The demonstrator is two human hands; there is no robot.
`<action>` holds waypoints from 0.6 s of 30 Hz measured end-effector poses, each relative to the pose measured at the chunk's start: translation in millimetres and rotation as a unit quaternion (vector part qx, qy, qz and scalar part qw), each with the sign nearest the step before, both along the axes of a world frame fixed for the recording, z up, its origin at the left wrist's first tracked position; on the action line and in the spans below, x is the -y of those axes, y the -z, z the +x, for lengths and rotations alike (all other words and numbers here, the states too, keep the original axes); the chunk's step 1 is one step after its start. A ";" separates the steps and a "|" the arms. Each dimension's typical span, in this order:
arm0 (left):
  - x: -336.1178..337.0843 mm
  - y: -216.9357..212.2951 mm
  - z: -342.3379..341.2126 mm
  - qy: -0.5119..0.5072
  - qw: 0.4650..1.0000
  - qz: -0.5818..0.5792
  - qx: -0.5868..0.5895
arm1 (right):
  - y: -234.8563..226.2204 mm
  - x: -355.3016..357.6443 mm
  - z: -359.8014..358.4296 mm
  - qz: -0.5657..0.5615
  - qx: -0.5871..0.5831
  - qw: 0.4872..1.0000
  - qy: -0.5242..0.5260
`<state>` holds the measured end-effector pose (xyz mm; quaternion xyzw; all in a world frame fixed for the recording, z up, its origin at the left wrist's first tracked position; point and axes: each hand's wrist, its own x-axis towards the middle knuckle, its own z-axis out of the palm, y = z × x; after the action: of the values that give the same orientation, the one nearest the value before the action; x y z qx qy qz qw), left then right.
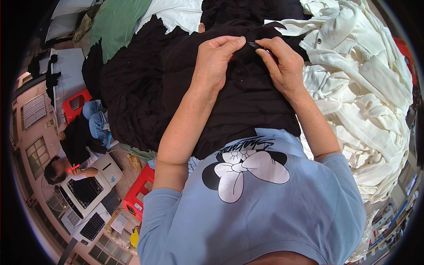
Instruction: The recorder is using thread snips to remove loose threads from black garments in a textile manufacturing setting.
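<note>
A dark, nearly black knit garment (260, 97) lies heaped in front of me. Over its upper part my left hand (214, 62) is closed in a pinch, thumb and fingertips on a bit of the dark cloth. Close by on the right, my right hand (282, 64) grips a small dark pointed tool (253, 45) between thumb and fingers. Its tip points toward the left thumb, with a narrow gap between. The tool's body is mostly hidden by the fingers, so its exact kind does not show. More dark garments (132, 88) spread out to the left.
White knit garments (353, 88) form a big pile along the right. Green sheeting (119, 26) and white plastic (170, 13) lie at the far side. On the left a seated person (84, 141) holds something red; red plastic stools (139, 192) and boxy appliances (90, 187) stand there.
</note>
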<state>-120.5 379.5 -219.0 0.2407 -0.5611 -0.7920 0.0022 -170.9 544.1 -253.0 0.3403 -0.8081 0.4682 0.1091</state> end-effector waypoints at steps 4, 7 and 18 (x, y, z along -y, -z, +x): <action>1.6 5.6 -0.6 0.004 1.000 -0.017 0.009 | 1.1 -0.4 0.3 -0.009 0.025 1.000 -0.003; -1.2 1.4 0.4 0.005 0.999 -0.032 0.003 | -1.6 -1.7 0.1 -0.005 0.026 1.000 -0.006; -5.8 2.1 1.0 0.024 0.995 -0.098 -0.017 | -9.1 -13.3 -14.6 0.053 -0.021 0.998 -0.039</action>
<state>-119.5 385.3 -221.1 0.2124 -0.6417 -0.7368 0.0166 -185.5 557.4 -243.9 0.3866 -0.8155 0.4213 0.0894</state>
